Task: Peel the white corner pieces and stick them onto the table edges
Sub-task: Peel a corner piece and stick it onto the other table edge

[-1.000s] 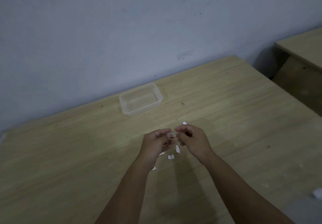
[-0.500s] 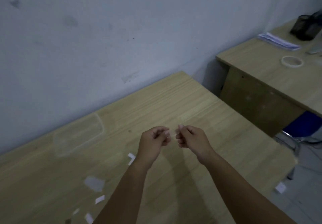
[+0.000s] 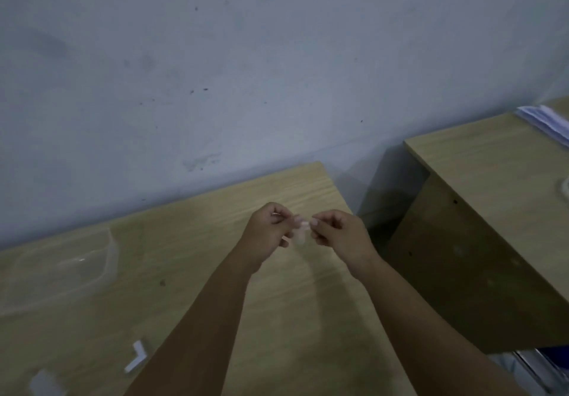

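Above the table (image 3: 277, 318), both hands (image 3: 303, 232) pinch a corner piece (image 3: 300, 235).

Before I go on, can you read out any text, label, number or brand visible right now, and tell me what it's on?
No readable text anywhere in the head view.
Stack of papers on the second desk: any print is too blurred to read.
White corner piece on the table: blank.
Clear plastic container: no label visible.
Small piece pinched between the left hand and the right hand: no marking visible.
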